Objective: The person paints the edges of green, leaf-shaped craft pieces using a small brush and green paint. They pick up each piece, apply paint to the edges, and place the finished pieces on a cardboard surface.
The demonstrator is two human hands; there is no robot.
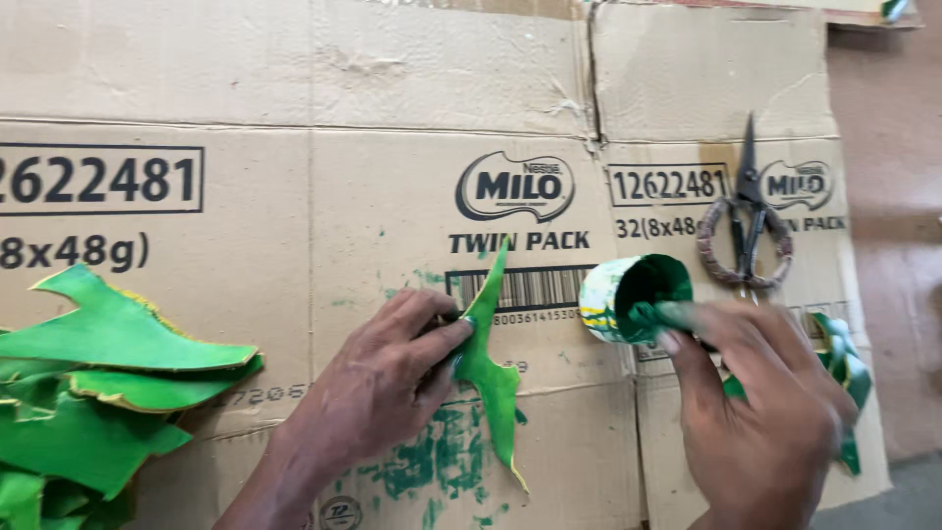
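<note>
Two paint-smeared hands work green cut-outs over flattened cardboard.

The left hand (378, 378) has its grip closed on a narrow green painted strip (489, 368) standing on edge against the cardboard sheet (392, 177); the right hand (760, 407) is clamped around a small green-lined cup (633, 297). A pile of green cut pieces (88, 393) lies at left; farther off, scissors (746, 211) rest on the cardboard.
</note>
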